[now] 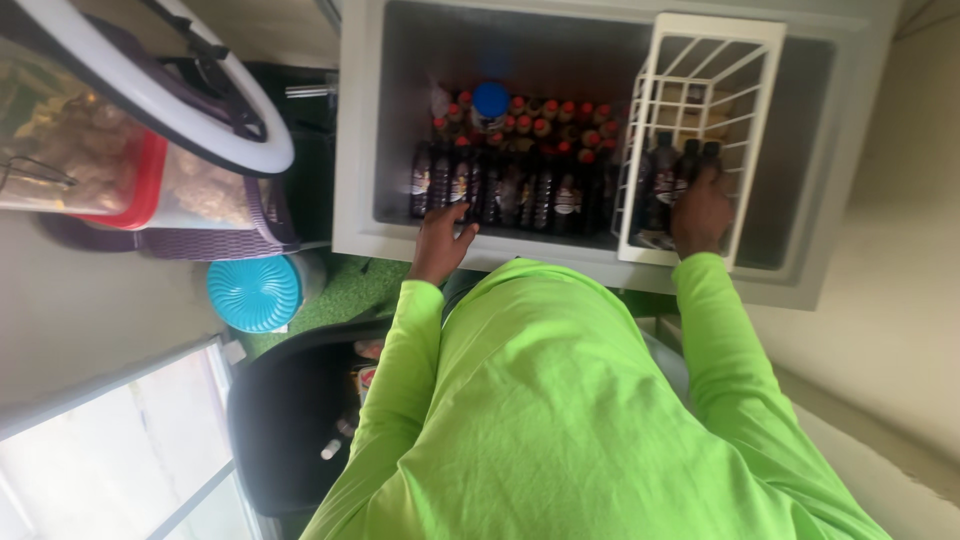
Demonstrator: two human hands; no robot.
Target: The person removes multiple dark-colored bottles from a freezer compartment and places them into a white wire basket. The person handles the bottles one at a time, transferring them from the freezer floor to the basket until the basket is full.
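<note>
An open grey chest freezer (360, 150) stands in front of me, with several dark bottles with red caps (530, 160) packed upright on its floor. My left hand (440, 240) reaches over the front rim, its fingers spread and touching the nearest bottles at the left end of the row. A white wire basket (700, 60) hangs at the right side of the freezer and holds a few dark bottles (662, 170). My right hand (700, 212) is inside this basket, curled around one of them. Both arms wear bright green sleeves.
A blue-capped container (490, 100) stands among the bottles. To the left are a white ring light (200, 110), a clear tub with a red lid (150, 180) in a purple basket (240, 240), a teal round lid (255, 292) and a black bin (285, 420). A cream wall is to the right.
</note>
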